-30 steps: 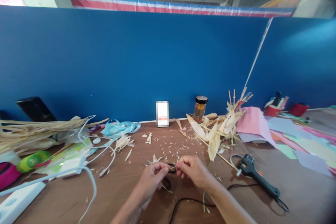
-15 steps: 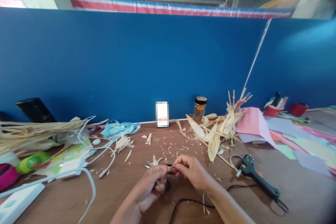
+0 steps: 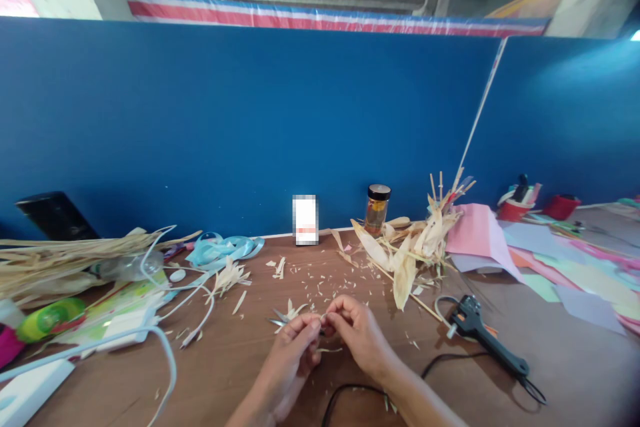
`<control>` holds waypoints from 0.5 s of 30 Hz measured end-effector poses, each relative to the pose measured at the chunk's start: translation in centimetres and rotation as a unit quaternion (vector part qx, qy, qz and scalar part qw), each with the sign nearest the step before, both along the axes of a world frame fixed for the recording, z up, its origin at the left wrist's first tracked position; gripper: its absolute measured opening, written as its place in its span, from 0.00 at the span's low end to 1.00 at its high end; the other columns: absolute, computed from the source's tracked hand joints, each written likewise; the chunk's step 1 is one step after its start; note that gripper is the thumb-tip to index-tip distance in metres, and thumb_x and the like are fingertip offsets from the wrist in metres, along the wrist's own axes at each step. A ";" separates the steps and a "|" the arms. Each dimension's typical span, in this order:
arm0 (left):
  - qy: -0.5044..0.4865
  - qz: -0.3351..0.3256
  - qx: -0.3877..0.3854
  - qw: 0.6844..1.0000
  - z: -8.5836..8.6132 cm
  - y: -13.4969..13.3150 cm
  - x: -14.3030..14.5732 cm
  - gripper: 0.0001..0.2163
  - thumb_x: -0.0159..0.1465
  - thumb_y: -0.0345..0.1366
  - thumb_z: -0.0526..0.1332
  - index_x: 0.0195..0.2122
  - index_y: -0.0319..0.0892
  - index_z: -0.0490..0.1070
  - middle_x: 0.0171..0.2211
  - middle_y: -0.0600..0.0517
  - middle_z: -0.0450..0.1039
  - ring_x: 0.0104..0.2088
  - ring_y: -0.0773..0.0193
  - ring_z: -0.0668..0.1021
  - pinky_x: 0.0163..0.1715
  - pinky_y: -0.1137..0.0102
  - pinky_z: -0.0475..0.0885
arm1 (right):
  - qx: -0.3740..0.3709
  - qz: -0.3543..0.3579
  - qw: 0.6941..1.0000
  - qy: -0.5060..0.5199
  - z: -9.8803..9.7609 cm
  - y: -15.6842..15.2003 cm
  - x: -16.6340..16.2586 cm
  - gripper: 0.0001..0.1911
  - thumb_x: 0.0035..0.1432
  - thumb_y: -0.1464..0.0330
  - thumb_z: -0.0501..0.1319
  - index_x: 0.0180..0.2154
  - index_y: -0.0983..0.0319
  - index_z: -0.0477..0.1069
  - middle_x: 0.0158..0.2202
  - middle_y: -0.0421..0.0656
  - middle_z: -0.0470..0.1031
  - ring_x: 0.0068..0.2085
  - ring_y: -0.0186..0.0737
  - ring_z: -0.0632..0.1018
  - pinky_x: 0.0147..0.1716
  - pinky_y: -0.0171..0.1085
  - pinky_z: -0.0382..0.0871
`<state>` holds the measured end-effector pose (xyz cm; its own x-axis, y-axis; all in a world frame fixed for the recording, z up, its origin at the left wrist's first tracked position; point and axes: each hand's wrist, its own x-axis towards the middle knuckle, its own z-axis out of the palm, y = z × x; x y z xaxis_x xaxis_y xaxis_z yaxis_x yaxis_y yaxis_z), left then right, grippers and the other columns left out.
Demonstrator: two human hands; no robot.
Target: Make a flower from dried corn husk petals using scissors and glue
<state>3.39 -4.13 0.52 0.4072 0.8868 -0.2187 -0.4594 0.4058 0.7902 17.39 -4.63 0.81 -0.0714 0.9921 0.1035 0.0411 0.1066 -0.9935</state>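
My left hand (image 3: 296, 348) and my right hand (image 3: 354, 328) meet fingertip to fingertip over the brown table, both closed in a pinch. Between them is a thin pale strip (image 3: 330, 349), seemingly of dried corn husk; one end curls out below the left fingers, and the fingers hide most of it. Just beyond the left hand lie the blades of a pair of scissors (image 3: 277, 321), their handles covered by the hands. A small piece of husk (image 3: 293, 310) rests by the blades. Tiny husk clippings (image 3: 320, 283) are scattered behind the hands.
To the right are a hot glue gun (image 3: 487, 333) with its black cord, a husk bundle (image 3: 435, 233), a lidded jar (image 3: 377, 208) and coloured paper (image 3: 477, 237). On the left are blue ribbon (image 3: 225, 248), white cables, a power strip (image 3: 37, 387) and long husks (image 3: 75, 253).
The two hands have drawn closer together, and the strip's loose end now shows below them. The dark thing formerly seen between the hands is mostly hidden. The view has shifted slightly.
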 end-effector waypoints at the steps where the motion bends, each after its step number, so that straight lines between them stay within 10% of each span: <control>1: 0.010 0.001 0.013 1.000 -0.1 0.0 0.1 0.07 0.52 0.37 0.63 0.29 0.39 0.72 0.20 0.58 0.59 0.19 0.77 0.59 0.20 0.80 0.58 | 0.025 -0.010 0.999 -0.022 0.0 0.0 0.0 0.06 0.54 0.66 0.56 0.28 0.62 0.66 0.27 0.39 0.72 0.30 0.34 0.72 0.29 0.31 0.63; 15: 0.150 0.067 0.090 0.982 -0.2 -0.1 0.2 0.12 0.49 0.39 0.64 0.34 0.39 0.75 0.24 0.54 0.70 0.20 0.74 0.65 0.21 0.77 0.61 | 0.054 -0.039 0.992 -0.105 0.0 -0.2 -0.2 0.09 0.54 0.65 0.55 0.28 0.63 0.68 0.24 0.38 0.68 0.28 0.34 0.68 0.28 0.30 0.61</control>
